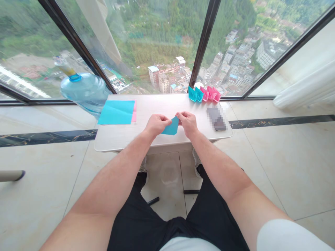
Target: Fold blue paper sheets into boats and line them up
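A small folded piece of blue paper (pixel 170 128) is held over the front middle of the white table (pixel 162 107). My left hand (pixel 157 123) pinches its left edge between thumb and fingers. At its upper right corner my right hand (pixel 187 122) grips it with closed fingertips. The paper's lower edge hangs free, with slanted sides. To the left lies a stack of flat paper, a blue sheet (pixel 116 112) on top with a crease across it and a pink sheet (pixel 134 113) showing beneath.
Folded blue paper boats (pixel 195 94) and pink paper boats (pixel 211 94) stand in a row at the back right. A pixelated dark flat object (pixel 217 118) lies near the right edge. A large water bottle (pixel 83 90) stands behind the table's left end, by the windows.
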The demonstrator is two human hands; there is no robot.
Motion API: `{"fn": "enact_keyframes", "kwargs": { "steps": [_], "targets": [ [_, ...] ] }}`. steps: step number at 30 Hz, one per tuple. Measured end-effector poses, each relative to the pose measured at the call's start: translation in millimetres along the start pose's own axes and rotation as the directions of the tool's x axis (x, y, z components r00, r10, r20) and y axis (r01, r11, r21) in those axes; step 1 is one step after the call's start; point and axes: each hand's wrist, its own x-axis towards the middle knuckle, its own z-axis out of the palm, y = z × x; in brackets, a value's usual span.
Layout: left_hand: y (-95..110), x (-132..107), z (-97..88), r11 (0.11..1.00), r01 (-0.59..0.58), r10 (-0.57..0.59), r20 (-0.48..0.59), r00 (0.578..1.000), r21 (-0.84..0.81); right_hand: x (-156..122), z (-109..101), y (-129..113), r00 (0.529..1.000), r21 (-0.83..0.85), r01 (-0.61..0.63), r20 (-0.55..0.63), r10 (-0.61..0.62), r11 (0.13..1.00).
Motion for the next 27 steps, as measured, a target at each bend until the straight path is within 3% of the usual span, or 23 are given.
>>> {"fn": "enact_keyframes", "kwargs": {
  "steps": [4, 9, 18, 27],
  "targets": [
    [-2, 0, -0.1, 1.000, -0.007, 0.007, -0.001, 1.000, -0.004, -1, 3, 2, 0.999, -0.033, -0.029, 0.028, 0.030, 0.999],
    [0, 1, -3.2, 0.999, 0.025, -0.025, 0.007, 1.000, 0.033, 3, 1, -1, 1.000, -0.086, -0.001, -0.025, -0.001, 0.996],
    [4, 0, -17.2, 0.999, 0.042, -0.042, 0.030, 0.999, 0.030, 11, -14, -16, 0.994, 0.046, -0.023, -0.104, 0.028, 0.999],
    [11, -3, -26.7, 0.990, 0.023, -0.022, -0.005, 1.000, 0.136, 17, -20, -19, 0.987, 0.097, -0.005, -0.157, 0.020, 0.995]
  ]
}}
